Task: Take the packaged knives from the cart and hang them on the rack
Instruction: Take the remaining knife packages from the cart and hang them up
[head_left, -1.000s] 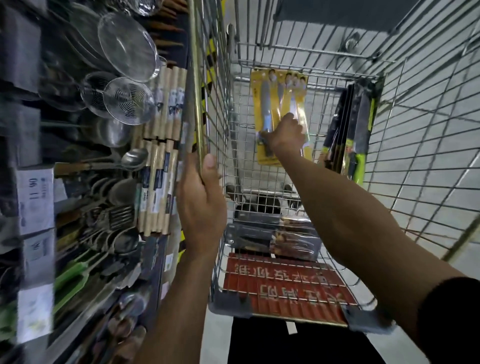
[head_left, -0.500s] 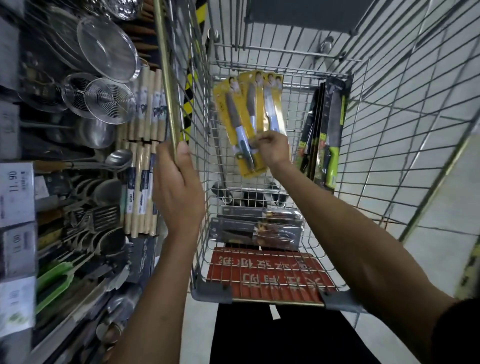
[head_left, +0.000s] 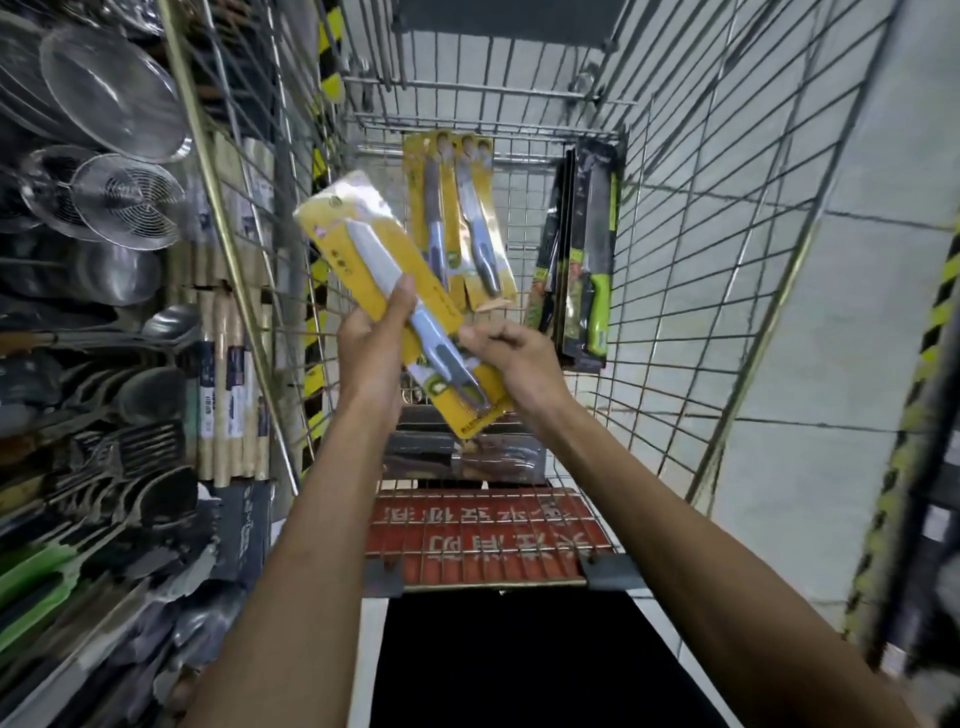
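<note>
Above the cart (head_left: 701, 312), your left hand (head_left: 371, 348) and right hand (head_left: 519, 364) clamp the pack (head_left: 358, 244): likely light, stiff, slick; hold its card edges

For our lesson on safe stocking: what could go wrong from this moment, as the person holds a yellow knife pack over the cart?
1. The left hand pinches the tilted yellow knife pack near its middle only; it could slip and fall into the cart.
2. The right hand is curled at the pack's lower end; whether it grips is unclear, so a careless release might drop it.
</note>
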